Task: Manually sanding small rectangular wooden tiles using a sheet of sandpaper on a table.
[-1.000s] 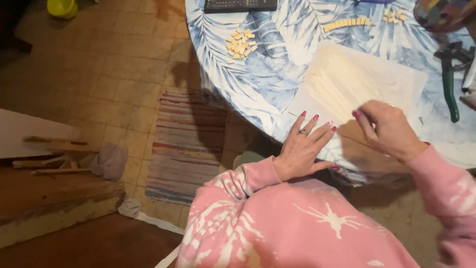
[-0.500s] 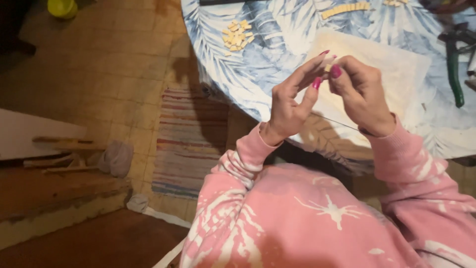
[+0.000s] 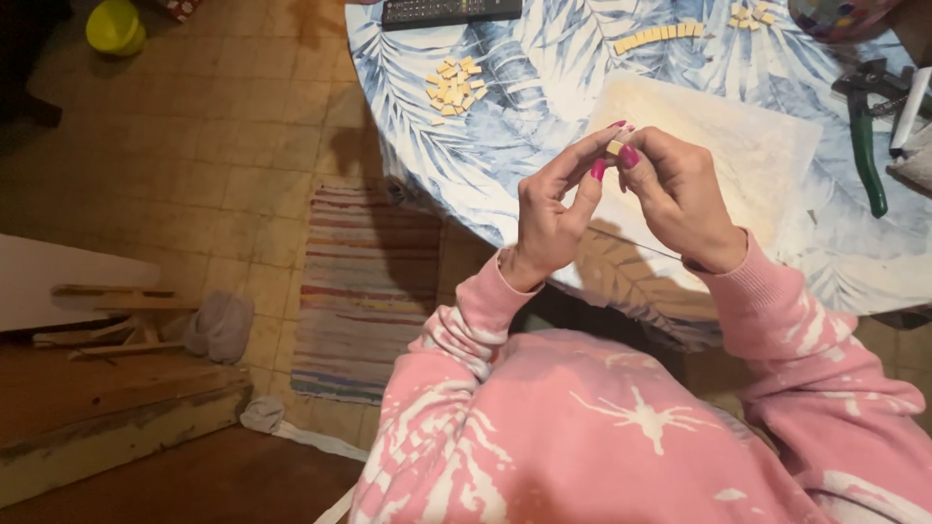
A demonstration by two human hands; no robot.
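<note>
Both hands are raised together above the near edge of the round bench (image 3: 505,184), which is covered by a blue-and-white leaf-print cloth. The left hand (image 3: 553,209) and the right hand (image 3: 680,194) meet at their fingertips, and between them sits a small tan tile piece (image 3: 615,147), pinched from both sides by thumb and forefinger tips; the remaining fingers of each hand curl loosely and the nails are painted pink. The piece is held in the air, over the near left corner of a pale cream sheet (image 3: 738,146) that lies flat on the bench. Farther back on the cloth, to the left, lies a loose heap of similar tan pieces (image 3: 454,85); a short row of tan pieces (image 3: 658,37) lies near the far edge, with another small cluster (image 3: 752,15) just beside it. Green-handled pliers (image 3: 864,146) rest on the right side of the bench, well apart from the hands, and a dark remote control (image 3: 451,12) lies at the far edge. The person wears a pink sweatshirt (image 3: 621,427) with white splashes. On the tiled floor beside the bench lies a striped rug (image 3: 364,291), and a yellow object (image 3: 115,26) sits at the far left corner.
</note>
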